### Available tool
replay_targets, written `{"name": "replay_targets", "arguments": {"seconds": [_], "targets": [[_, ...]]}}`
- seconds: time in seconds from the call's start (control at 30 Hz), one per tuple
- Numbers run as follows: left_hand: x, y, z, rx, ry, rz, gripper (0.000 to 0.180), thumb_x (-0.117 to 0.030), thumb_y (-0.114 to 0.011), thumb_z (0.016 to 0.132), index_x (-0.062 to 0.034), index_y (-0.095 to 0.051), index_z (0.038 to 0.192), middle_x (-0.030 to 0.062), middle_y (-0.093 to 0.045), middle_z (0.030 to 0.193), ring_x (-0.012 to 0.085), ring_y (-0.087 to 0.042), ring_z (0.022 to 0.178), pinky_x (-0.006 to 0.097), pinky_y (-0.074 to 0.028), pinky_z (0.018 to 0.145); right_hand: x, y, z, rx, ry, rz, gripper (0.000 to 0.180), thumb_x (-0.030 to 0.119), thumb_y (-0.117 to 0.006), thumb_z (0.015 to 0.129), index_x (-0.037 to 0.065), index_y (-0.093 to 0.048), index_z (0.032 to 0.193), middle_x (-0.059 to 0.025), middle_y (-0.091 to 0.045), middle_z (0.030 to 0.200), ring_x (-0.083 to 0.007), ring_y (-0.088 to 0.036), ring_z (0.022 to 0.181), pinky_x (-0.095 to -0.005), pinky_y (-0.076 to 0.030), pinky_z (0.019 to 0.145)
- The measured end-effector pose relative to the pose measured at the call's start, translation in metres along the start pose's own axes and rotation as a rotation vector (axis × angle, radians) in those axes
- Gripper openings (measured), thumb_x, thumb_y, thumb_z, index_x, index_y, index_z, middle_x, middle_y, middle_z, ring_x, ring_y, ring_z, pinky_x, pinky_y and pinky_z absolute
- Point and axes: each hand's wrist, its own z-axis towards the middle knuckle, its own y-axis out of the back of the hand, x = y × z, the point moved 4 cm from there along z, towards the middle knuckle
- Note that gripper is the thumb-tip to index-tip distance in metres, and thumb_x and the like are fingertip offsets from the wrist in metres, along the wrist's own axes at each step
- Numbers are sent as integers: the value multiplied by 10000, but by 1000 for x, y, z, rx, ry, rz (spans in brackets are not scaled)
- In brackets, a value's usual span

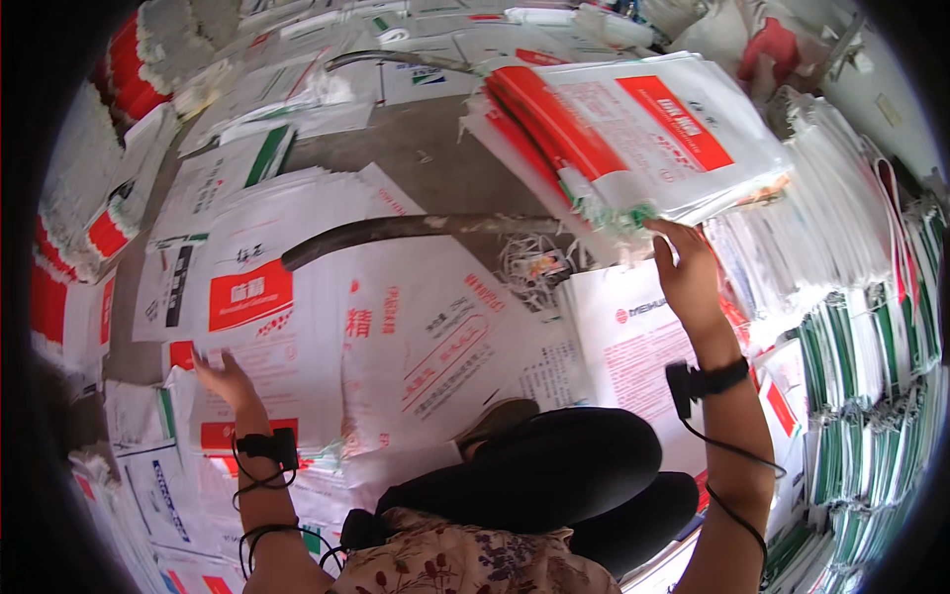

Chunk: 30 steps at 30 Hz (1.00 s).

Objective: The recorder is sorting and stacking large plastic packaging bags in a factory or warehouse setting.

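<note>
My left hand [226, 381] is over the left part of a pile of flat white woven sacks [322, 213] with red printed panels. Its fingers are spread and nothing shows in them. Farther right, my right hand [685, 272] reaches up to the near edge of a thick stack of folded white and red sacks [683, 129]. Thumb and fingers stand apart at that edge; I cannot tell whether they touch it. A dark curved tube [426, 228] lies across the sacks between my hands. Wristbands with cables sit on both my wrists.
Tall bundles of white sacks [802, 213] and green-edged sacks [851, 366] rise along the right. More red and white sack bundles [84, 198] stand at the left. Loose white strips [534, 272] lie beside the tube's end. Another dark tube [396, 57] lies at the back.
</note>
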Motion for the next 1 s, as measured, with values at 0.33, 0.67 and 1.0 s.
{"name": "replay_targets", "arguments": {"seconds": [0.33, 0.67, 1.0], "targets": [[-424, -138, -208, 1141, -334, -1095, 351, -4, -542, 908, -45, -588, 1253, 114, -593, 1295, 215, -588, 1158, 321, -504, 903, -9, -66, 58, 374, 54, -524, 479, 275, -693, 851, 79, -538, 1259, -138, -649, 1176, -318, -658, 1023, -439, -539, 814], [-499, -250, -283, 1307, 258, -1280, 371, -41, -513, 966, 25, -508, 1330, 152, -602, 1267, 219, -641, 1077, 330, -501, 956, -43, -44, 90, 161, 125, -322, 429, 86, -536, 879, 60, -511, 1307, -196, -641, 1161, -369, -682, 878, -451, -565, 736], [-521, -236, -272, 1319, 402, -1402, 481, 3, -474, 954, 44, -401, 1427, 207, -504, 1395, 255, -586, 1190, 329, -469, 1014, -23, -30, 95, 190, 322, -526, 401, 58, -617, 792, 27, -621, 1192, -154, -667, 1164, -291, -696, 886, -394, -567, 756]]}}
